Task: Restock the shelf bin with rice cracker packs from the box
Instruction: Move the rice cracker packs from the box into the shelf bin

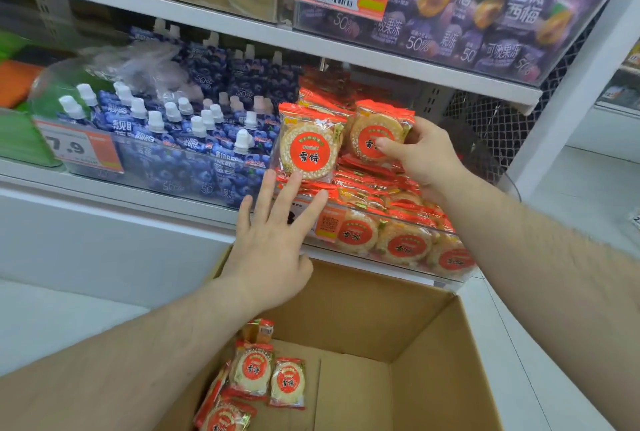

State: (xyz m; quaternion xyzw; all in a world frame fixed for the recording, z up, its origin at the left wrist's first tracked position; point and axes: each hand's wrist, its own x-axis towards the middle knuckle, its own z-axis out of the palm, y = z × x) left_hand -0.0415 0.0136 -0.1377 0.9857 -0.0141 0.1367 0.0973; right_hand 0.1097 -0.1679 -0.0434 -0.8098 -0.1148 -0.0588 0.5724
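A white-and-orange price tag (79, 148) reading 7.9 fronts blue spouted jelly pouches (194, 140). The left hand (273, 240), grip wide with fingers straight, touches a red-and-clear round rice cracker pack (309, 146) labelled 雪饼, standing upright in the clear plastic shelf bin (398, 250). The right hand (420, 153) pinches a second rice cracker pack (375, 133) just beside it. More cracker packs (266, 380) lie in the brown cardboard box (381, 309) below.
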